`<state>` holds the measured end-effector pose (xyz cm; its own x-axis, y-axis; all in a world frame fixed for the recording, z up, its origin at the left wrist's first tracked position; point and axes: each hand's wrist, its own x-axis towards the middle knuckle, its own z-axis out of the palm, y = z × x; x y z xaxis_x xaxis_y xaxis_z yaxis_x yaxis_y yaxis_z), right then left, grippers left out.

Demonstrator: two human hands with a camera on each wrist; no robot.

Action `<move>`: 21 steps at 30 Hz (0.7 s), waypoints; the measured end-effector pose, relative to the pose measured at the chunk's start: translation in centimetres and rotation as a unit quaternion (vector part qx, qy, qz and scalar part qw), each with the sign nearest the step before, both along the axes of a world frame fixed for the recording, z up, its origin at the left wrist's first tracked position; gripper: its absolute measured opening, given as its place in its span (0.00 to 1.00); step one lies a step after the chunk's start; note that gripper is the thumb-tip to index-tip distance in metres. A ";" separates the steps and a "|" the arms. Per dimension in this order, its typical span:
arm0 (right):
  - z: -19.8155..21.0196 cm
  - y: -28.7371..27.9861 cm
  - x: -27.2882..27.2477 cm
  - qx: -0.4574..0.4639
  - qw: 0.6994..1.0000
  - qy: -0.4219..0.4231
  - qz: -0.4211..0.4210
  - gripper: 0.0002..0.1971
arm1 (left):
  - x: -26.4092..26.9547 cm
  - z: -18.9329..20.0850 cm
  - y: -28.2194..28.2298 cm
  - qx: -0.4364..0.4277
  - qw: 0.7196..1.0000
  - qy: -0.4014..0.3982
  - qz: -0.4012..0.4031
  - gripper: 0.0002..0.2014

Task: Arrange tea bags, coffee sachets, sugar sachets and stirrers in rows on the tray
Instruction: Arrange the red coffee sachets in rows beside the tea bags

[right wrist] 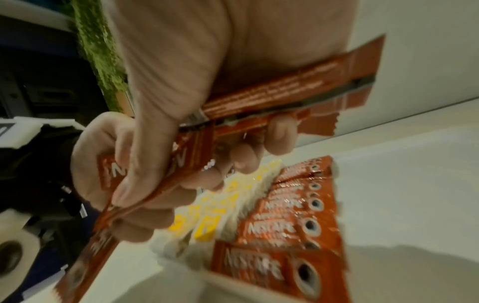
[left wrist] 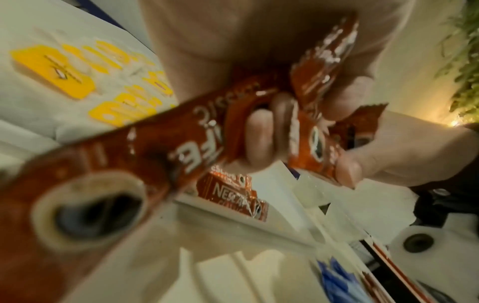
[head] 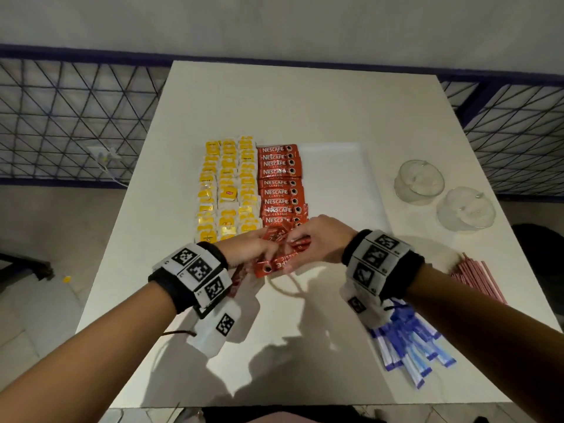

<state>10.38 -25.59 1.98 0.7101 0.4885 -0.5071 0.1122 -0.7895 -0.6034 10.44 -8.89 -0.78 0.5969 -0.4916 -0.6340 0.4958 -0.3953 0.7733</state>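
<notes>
A white tray (head: 335,166) lies mid-table with three columns of yellow tea bags (head: 227,190) on its left and a column of red coffee sachets (head: 279,184) beside them. Just in front of the tray both hands meet over a bunch of loose red coffee sachets (head: 282,254). My left hand (head: 259,248) grips several of them (left wrist: 181,131). My right hand (head: 317,239) pinches sachets (right wrist: 272,90) between thumb and fingers. Blue-and-white sugar sachets (head: 409,343) and pink stirrers (head: 479,279) lie on the table at the right.
Two upturned clear glass bowls (head: 419,181) (head: 467,209) stand at the table's right side. One red sachet (head: 238,279) lies on the table under my left wrist. A dark railing with mesh (head: 76,117) runs behind the white table (head: 305,102).
</notes>
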 end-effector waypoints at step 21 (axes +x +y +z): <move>0.2 4.2 7.0 0.322 0.843 0.182 -0.390 0.23 | 2.7 2.2 0.6 -0.058 0.977 -0.109 0.174 0.08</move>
